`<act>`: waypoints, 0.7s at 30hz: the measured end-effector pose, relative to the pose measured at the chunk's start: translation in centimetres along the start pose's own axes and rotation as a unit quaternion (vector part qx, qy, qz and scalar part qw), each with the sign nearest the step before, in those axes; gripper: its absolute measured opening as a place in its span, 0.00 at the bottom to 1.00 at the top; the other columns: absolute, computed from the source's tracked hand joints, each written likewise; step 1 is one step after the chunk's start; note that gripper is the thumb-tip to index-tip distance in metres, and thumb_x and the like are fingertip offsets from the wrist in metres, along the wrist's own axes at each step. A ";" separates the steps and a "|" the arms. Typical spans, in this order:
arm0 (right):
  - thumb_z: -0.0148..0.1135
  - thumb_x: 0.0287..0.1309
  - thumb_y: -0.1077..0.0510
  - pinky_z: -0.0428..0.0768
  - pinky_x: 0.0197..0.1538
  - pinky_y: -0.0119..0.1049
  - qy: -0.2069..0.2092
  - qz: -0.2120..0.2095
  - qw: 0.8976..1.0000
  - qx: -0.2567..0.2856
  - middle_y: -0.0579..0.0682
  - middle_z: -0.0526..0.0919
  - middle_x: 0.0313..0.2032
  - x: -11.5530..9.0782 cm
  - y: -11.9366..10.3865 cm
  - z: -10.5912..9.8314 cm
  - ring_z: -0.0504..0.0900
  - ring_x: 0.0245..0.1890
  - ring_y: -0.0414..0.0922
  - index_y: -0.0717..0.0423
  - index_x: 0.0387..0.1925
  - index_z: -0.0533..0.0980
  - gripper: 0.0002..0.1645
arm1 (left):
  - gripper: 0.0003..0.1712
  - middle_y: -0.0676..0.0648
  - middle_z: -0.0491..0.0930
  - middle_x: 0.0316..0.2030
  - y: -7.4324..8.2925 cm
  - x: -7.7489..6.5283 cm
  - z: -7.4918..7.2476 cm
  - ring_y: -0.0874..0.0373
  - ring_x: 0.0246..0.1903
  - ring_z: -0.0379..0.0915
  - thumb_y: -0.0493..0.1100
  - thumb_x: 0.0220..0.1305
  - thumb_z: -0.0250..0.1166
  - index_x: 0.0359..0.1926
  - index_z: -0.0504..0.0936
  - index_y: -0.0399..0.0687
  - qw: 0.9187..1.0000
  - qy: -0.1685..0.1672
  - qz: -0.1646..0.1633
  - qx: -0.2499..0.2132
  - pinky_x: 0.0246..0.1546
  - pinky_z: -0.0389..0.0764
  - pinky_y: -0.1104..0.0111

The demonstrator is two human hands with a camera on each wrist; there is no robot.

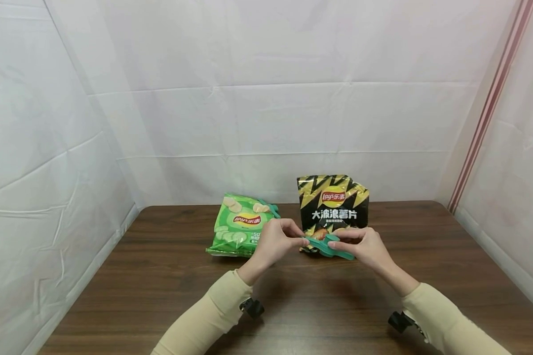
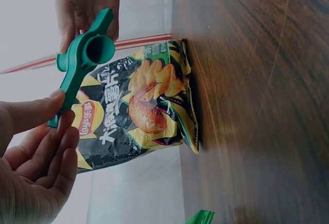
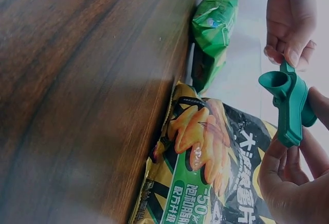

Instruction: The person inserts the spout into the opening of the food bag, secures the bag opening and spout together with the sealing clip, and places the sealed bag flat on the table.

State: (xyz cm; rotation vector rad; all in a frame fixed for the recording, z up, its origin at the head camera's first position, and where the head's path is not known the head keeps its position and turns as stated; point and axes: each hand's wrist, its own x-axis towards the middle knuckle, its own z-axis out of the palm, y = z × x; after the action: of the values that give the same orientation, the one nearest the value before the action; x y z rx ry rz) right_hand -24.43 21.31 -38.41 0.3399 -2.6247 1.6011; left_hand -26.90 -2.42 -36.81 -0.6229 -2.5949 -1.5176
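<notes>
A green plastic bag clip with a round pour spout (image 1: 324, 247) is held up between both hands, in front of a black-and-yellow chip bag (image 1: 333, 212). My left hand (image 1: 273, 241) pinches one end of the clip between thumb and fingers, plain in the left wrist view, where the spout's hollow mouth (image 2: 98, 49) shows. Thumb and fingers of my right hand (image 1: 366, 248) grip the other end, around the spout's round back part (image 3: 308, 113). The black-and-yellow bag stands upright behind the clip, its lower front partly hidden by the hands.
Left of the hands, a green chip bag (image 1: 240, 222) leans back on the brown wooden table (image 1: 169, 276), with a similar green clip (image 1: 273, 209) at its upper right corner. White sheeting (image 1: 266, 118) hangs behind the table and along its sides.
</notes>
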 end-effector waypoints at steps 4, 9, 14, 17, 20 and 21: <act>0.73 0.46 0.43 0.80 0.33 0.35 0.002 -0.003 1.000 0.000 0.52 0.85 0.42 0.0 0.2 0.0 0.80 0.34 0.41 0.48 0.43 0.84 0.22 | 0.06 0.53 0.83 0.23 -0.1 -0.2 0.1 0.62 0.22 0.78 0.41 0.47 0.76 0.23 0.85 0.51 1.000 0.007 0.009 -0.004 0.24 0.79 0.70; 0.73 0.46 0.43 0.80 0.33 0.35 0.003 -0.006 1.000 -0.002 0.52 0.85 0.42 0.1 0.4 0.0 0.81 0.34 0.40 0.49 0.44 0.84 0.23 | 0.07 0.53 0.83 0.22 -0.3 -0.2 0.1 0.64 0.21 0.77 0.41 0.46 0.76 0.22 0.85 0.51 1.000 0.016 0.021 -0.012 0.23 0.77 0.71; 0.73 0.46 0.43 0.80 0.33 0.35 0.004 -0.006 1.000 -0.009 0.52 0.85 0.41 0.1 0.4 0.1 0.81 0.34 0.41 0.50 0.44 0.84 0.24 | 0.06 0.52 0.83 0.22 -0.7 -0.3 0.0 0.62 0.23 0.77 0.41 0.46 0.76 0.23 0.85 0.50 0.999 0.010 0.030 -0.034 0.24 0.77 0.70; 0.73 0.46 0.43 0.81 0.34 0.35 0.003 -0.003 1.000 -0.010 0.52 0.85 0.42 0.1 0.4 0.2 0.81 0.35 0.41 0.51 0.46 0.84 0.26 | 0.07 0.52 0.83 0.23 -1.0 -0.4 0.0 0.62 0.23 0.77 0.41 0.46 0.76 0.24 0.84 0.50 0.998 0.007 0.040 -0.037 0.25 0.77 0.71; 0.73 0.46 0.42 0.81 0.34 0.35 0.003 0.000 1.000 -0.010 0.53 0.85 0.43 0.0 0.4 0.2 0.82 0.36 0.42 0.52 0.46 0.83 0.27 | 0.07 0.52 0.83 0.23 -1.1 -0.6 0.1 0.63 0.22 0.76 0.40 0.47 0.76 0.25 0.84 0.50 0.997 0.009 0.061 -0.035 0.25 0.78 0.71; 0.73 0.46 0.42 0.81 0.35 0.35 0.003 0.001 1.000 -0.009 0.53 0.85 0.43 0.0 0.4 0.2 0.82 0.36 0.42 0.52 0.47 0.83 0.27 | 0.07 0.52 0.83 0.24 -1.2 -0.6 0.2 0.64 0.22 0.76 0.40 0.48 0.75 0.26 0.83 0.49 0.997 0.010 0.069 -0.033 0.25 0.79 0.71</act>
State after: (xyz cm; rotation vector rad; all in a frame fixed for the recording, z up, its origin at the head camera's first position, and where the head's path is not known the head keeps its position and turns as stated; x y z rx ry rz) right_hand -24.53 21.26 -38.86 0.3309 -2.6347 1.5747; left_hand -26.74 -2.96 -38.01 -0.7719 -2.4395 -1.5634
